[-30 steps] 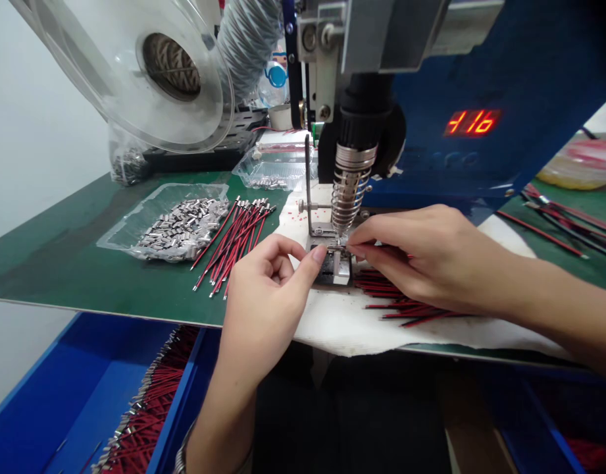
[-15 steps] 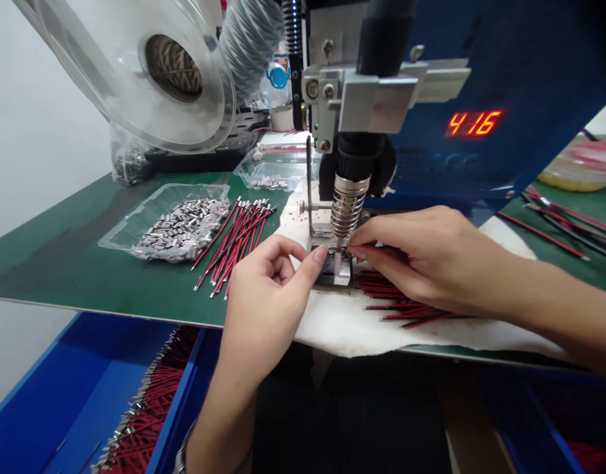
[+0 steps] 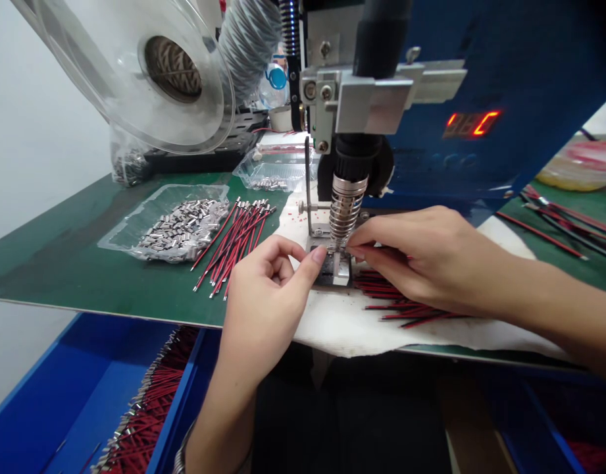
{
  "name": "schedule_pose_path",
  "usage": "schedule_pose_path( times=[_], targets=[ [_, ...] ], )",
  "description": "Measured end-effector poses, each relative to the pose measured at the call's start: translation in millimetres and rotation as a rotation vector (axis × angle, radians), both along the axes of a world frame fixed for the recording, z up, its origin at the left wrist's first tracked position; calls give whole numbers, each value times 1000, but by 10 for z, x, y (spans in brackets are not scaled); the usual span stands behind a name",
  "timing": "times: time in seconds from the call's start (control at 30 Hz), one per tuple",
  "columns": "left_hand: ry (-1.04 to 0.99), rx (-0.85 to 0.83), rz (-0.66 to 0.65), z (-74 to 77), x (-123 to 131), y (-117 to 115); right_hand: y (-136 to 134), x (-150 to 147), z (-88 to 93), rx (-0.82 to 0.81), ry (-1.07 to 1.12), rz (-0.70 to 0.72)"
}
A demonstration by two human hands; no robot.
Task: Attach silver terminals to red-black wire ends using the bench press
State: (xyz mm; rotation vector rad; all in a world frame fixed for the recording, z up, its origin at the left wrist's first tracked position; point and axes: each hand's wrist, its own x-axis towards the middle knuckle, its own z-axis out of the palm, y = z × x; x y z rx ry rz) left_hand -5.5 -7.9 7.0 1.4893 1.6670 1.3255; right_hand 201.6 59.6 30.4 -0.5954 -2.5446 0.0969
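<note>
Under the coiled metal sleeve of the soldering head (image 3: 349,197), a small metal fixture (image 3: 341,268) stands on a white cloth. At its left, my left hand (image 3: 268,303) has thumb and index finger pinched together; whatever they hold is too small to make out. My right hand (image 3: 421,253) pinches close to the soldering tip from the right, and its fingers hide what is between them. A pile of red-and-black wires (image 3: 406,303) lies below my right hand. Left of my hands lie red-and-black wires with metal connectors (image 3: 238,240).
A clear tray (image 3: 120,238) of small metal connectors sits on the green table. Below the table's edge, a blue bin (image 3: 100,368) holds finished-looking wire bundles. A blue machine (image 3: 431,158) with a red display and a clear fume hood (image 3: 105,79) stand behind.
Both hands stay in nearly the same place at the fixture. The red display changes from 416 to a partly lit reading ending in C. The view shifts very slightly.
</note>
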Motion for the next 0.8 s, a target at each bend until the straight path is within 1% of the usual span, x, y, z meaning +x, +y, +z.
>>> schedule_pose_path(
  times=[0.8],
  targets=[
    [-4, 0, 4, 5, 3, -7, -7, 4, -11, 39, 7, 0]
  ],
)
